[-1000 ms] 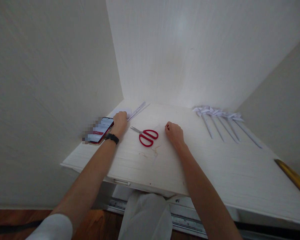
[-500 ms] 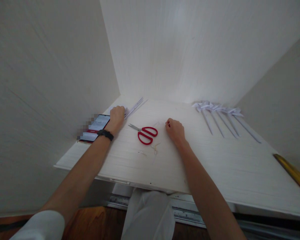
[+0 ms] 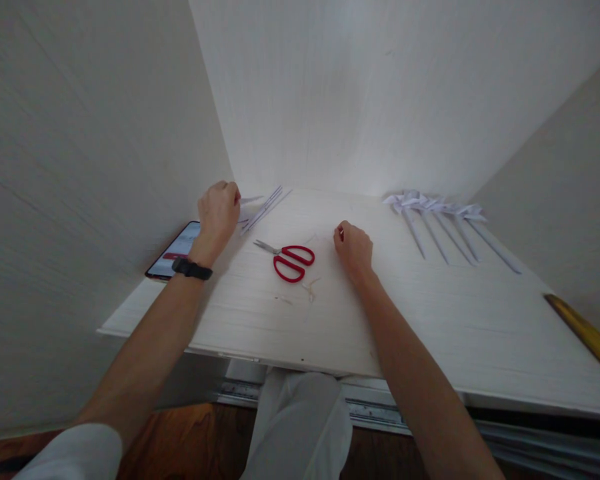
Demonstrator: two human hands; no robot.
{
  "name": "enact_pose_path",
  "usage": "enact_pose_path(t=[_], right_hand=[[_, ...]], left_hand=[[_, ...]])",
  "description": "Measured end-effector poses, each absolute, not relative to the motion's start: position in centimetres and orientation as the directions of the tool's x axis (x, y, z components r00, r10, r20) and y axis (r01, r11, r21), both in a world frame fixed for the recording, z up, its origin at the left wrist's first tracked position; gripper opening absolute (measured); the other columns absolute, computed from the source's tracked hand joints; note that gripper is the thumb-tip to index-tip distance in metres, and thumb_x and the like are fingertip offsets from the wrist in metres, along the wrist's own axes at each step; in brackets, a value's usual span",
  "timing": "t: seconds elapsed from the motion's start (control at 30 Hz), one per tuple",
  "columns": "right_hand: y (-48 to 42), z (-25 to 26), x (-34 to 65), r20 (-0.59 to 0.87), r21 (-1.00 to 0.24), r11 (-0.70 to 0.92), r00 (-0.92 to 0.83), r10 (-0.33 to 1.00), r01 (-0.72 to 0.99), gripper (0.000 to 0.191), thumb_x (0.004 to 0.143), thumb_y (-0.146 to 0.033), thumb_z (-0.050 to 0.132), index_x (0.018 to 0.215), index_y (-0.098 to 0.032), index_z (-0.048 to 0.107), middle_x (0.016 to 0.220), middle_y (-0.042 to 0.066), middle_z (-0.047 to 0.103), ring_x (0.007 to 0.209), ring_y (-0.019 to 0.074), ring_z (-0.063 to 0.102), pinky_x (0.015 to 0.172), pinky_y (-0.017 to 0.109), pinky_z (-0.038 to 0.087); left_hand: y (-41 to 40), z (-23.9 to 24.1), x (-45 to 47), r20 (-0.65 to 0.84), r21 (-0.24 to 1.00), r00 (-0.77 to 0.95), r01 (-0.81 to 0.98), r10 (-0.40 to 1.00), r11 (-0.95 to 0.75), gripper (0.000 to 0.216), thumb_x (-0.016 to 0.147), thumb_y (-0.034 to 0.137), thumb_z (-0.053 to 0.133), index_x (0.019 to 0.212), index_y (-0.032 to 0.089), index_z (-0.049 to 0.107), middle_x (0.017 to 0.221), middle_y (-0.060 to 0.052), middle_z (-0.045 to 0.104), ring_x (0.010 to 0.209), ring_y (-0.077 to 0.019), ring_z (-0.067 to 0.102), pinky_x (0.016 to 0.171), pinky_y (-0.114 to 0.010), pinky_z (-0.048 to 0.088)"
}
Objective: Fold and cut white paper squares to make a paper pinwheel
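Note:
My left hand (image 3: 220,212), with a black band on its wrist, is raised at the back left with its fingers closed. A pale strip (image 3: 251,199) shows beside its fingertips; whether they hold it is unclear. Thin white paper strips (image 3: 265,210) lie just right of this hand. My right hand (image 3: 354,248) rests on the white tabletop (image 3: 430,320) with fingers curled in a pinch; anything inside is too small to name. Between my hands lie scissors (image 3: 289,261) with red handles, blades pointing left. Small yellowish scraps (image 3: 310,289) lie below them.
A phone (image 3: 175,252) with a lit screen lies at the left wall, partly behind my left wrist. White folded-paper pieces with long stems (image 3: 437,212) lie at the back right. A gold-coloured strip (image 3: 583,333) is at the right edge. White walls enclose three sides.
My left hand has lifted up and left from beside the phone and paper strips. My right hand stays in its curled pose. The whole view has shifted slightly.

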State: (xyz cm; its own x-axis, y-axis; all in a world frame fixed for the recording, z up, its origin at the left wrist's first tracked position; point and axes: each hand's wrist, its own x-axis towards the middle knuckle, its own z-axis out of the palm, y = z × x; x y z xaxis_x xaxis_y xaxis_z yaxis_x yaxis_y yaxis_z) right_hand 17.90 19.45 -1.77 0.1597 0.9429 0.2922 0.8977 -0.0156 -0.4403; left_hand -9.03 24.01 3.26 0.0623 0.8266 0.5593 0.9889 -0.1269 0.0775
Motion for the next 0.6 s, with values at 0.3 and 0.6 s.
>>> enact_pose_path(t=[0.3,0.6], right_hand=[[18.9,-1.1,16.2,0.244,-0.878,0.262,-0.097,0.965,0.401,0.066,0.096,-0.058,0.011,0.096,-0.016,0.062,0.079,0.008,0.067,0.061,0.0138,0.058,0.059,0.026,0.046],[18.4,-2.3,17.1,0.039,-0.999,0.046,-0.296,0.954,0.018,0.046,0.075,-0.061,0.062,0.076,-0.015,0.059,0.066,0.004,0.060,0.054,0.0123,0.053,0.049,0.024,0.043]], left_hand=[[20.8,2.8,-5.3,0.764,-0.066,0.467,0.743,0.446,-0.666,0.011,0.083,0.011,0.049,0.080,0.018,0.058,0.086,-0.008,0.063,0.086,-0.0195,0.057,0.073,-0.031,0.047],[18.5,0.2,-5.6,0.741,-0.192,0.658,0.402,0.137,-0.895,0.008,0.083,0.011,0.055,0.080,0.018,0.057,0.081,-0.004,0.067,0.075,-0.0141,0.058,0.066,-0.026,0.047]])
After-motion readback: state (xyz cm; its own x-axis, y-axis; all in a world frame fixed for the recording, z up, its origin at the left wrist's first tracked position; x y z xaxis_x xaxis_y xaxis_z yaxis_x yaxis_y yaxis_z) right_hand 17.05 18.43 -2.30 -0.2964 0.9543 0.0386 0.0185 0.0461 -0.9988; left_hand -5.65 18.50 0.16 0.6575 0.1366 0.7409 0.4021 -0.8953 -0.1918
